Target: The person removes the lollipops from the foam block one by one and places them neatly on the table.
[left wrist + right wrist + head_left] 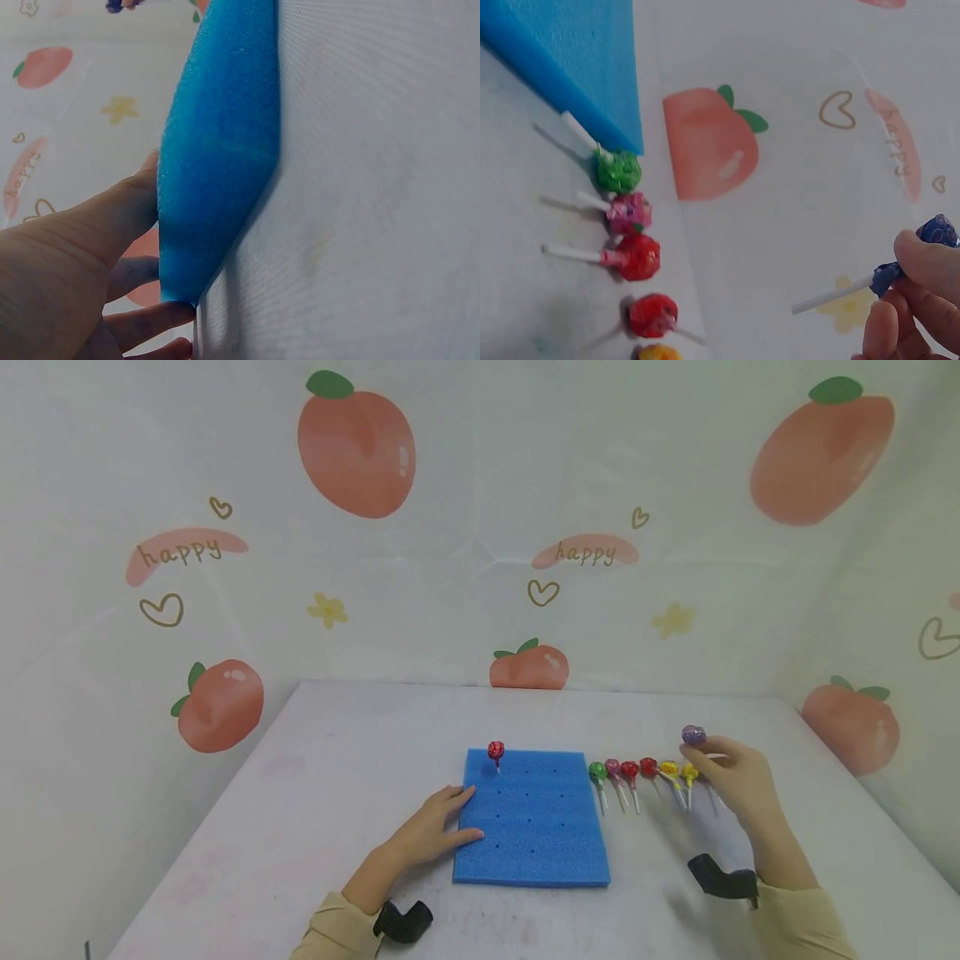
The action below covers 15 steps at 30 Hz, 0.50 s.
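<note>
A blue foam board [547, 868] with rows of small holes lies on the table. One red lollipop [496, 750] stands upright in its back left hole. My left hand [427, 831] rests at the board's left edge, thumb and a fingertip over the top; in the left wrist view the other fingers touch its side. Above the table on the right, my right hand [738, 777] pinches a purple-wrapped lollipop [693, 735] just below its candy head. Its white stick [832, 295] points away from the fingers in the right wrist view.
Right of the board lies a row of lollipops: a green one [597, 771] nearest it, then a pink one [613, 767], red ones [630, 769] and yellow ones [670, 768]. A white printed cloth [450, 577] hangs behind the table [300, 827].
</note>
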{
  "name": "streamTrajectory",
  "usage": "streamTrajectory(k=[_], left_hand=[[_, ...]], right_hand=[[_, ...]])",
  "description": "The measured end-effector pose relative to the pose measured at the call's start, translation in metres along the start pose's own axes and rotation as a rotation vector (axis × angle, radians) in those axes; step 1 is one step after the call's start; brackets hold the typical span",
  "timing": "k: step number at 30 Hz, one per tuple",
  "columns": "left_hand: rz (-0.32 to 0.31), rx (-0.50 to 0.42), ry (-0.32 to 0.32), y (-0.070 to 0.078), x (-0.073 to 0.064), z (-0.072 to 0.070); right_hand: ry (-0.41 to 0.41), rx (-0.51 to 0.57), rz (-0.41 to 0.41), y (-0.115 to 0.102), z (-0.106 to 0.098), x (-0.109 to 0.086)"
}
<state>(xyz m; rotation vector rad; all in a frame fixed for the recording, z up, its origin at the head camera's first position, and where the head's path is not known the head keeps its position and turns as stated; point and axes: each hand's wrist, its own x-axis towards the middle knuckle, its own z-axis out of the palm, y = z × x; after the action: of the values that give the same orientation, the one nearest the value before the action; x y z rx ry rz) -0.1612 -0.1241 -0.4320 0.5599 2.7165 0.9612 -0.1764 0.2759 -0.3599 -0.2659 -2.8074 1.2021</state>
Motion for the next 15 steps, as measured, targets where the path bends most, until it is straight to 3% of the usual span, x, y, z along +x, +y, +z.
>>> streamTrajectory(k=[8,15], left_hand=[[0.005,-0.002,0.001,-0.002,0.001,0.001],[0.004,0.002,0.004,-0.003,0.001,0.002]], right_hand=[[0.056,0.033,0.073,0.021,-0.011,0.006],[0.182,-0.012,0.155,0.088,-0.008,0.046]])
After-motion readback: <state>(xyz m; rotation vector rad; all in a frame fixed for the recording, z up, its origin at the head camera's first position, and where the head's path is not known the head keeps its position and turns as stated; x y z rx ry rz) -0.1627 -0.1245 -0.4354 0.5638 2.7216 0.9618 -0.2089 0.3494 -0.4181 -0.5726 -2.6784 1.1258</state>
